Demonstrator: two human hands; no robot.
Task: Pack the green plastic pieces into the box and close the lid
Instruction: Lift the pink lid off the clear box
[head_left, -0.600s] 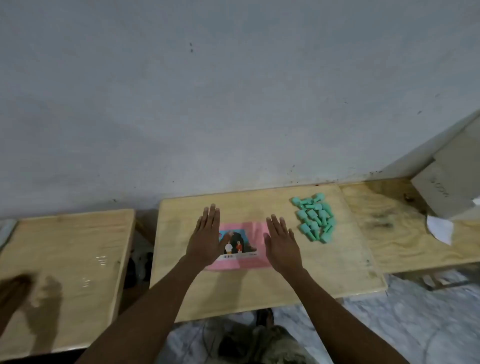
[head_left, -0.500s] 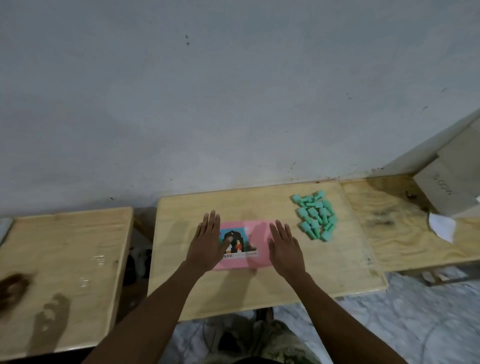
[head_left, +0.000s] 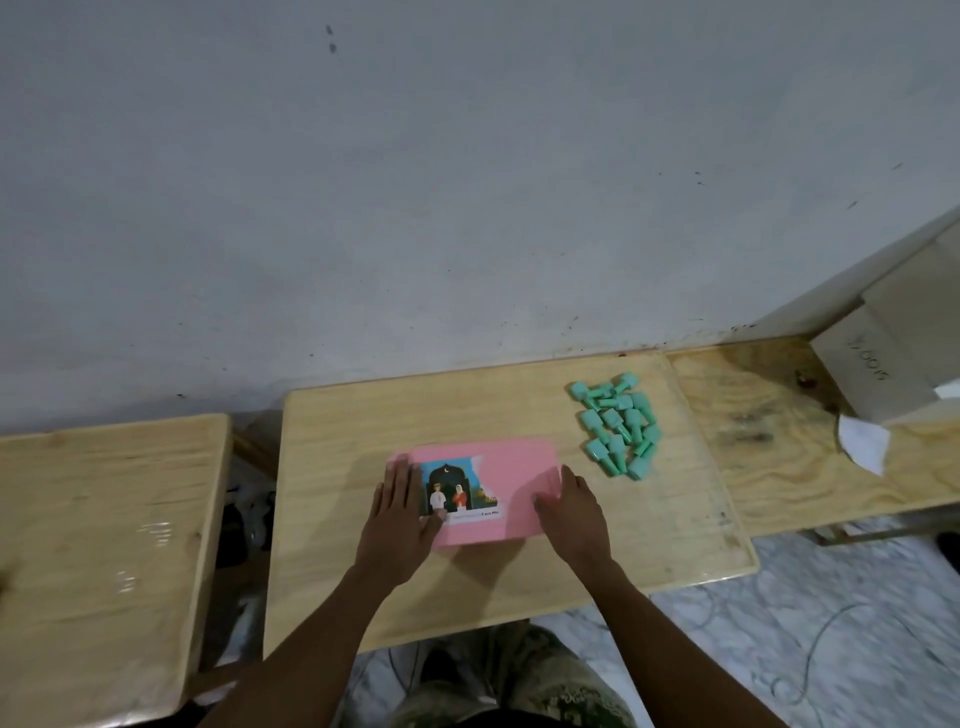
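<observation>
The green plastic pieces (head_left: 618, 423) lie in a loose heap in the right of the middle bench (head_left: 519, 587), toward its far edge; none of them is in the box that we can see. The box (head_left: 511, 483), pink with a picture label on its left half, lies flat at the centre of the frame with its lid down, just left of the heap and apart from it.

We see both hands on the box. The left hand (head_left: 400, 519) lies flat on its left end, fingers straight and together, thumb reaching onto the label. The right hand (head_left: 574, 512) rests on the right end, fingers stretched along that edge and thumb spread onto the lid; neither grips anything.

At the left of the frame we find a second wooden bench (head_left: 104, 519), and at the right a third (head_left: 779, 467), which carries a pale carton (head_left: 883, 364) and a white scrap of paper (head_left: 862, 449). Behind them stands a grey wall (head_left: 467, 182), and the lower right shows a marbled floor (head_left: 831, 634).
</observation>
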